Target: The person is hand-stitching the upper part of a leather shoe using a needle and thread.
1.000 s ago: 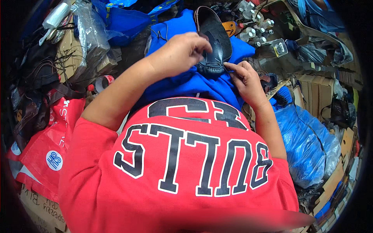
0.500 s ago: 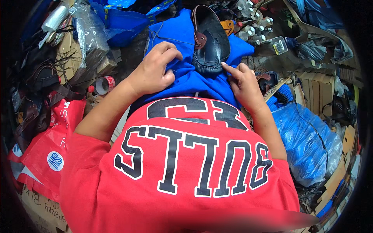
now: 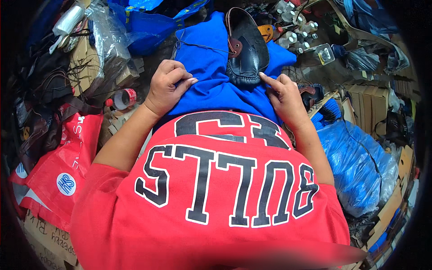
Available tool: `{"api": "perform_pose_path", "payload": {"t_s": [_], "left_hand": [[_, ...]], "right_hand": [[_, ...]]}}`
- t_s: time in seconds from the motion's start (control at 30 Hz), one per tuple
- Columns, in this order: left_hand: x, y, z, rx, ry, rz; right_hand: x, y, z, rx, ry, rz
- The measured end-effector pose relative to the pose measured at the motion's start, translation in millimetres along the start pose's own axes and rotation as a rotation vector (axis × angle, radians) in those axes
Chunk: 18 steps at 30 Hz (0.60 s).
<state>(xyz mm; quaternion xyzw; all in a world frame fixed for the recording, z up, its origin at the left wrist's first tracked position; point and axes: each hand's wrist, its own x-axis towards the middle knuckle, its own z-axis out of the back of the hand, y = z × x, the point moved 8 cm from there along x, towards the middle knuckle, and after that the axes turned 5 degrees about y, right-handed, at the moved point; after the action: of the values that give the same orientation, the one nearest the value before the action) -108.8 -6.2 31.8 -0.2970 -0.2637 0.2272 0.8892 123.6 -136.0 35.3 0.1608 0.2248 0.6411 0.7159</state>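
Observation:
A black leather moccasin-style shoe [image 3: 246, 56] with a gathered toe and a brown side piece lies on my blue-covered lap [image 3: 202, 60], toe toward me. My left hand [image 3: 169, 87] is raised left of the shoe, apart from it, thumb and forefinger pinched together. Whatever that pinch holds is too fine to make out. At the right edge of the toe is my right hand [image 3: 284, 93]. Its forefinger reaches the gathered rim and the other fingers are curled under, hiding anything inside. A dark thin cord [image 3: 204, 46] runs across the lap to the shoe's brown piece.
Small bottles [image 3: 297, 29] cluster beyond the shoe at right. A red-labelled plastic bottle [image 3: 123, 99] lies left of my left arm. Red bags [image 3: 60, 166] fill the left side; a blue plastic-wrapped bundle [image 3: 355, 162] and cardboard [image 3: 366, 105] lie at right.
My left hand has come down slightly and left, away from the shoe, its fingers drawn into a pinch. The right hand stays by the toe. The whole view has shifted slightly.

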Motion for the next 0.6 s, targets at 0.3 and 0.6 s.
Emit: {"api": "perform_pose_path", "payload": {"t_s": [0.3,0.6], "left_hand": [[2,-8,6,-0.002,0.097,0.020],[45,91,120,-0.824,-0.341,0.250]], "right_hand": [[-1,1,1,-0.055,-0.006,0.000],[-3,3,1,-0.131,-0.012,0.009]]}}
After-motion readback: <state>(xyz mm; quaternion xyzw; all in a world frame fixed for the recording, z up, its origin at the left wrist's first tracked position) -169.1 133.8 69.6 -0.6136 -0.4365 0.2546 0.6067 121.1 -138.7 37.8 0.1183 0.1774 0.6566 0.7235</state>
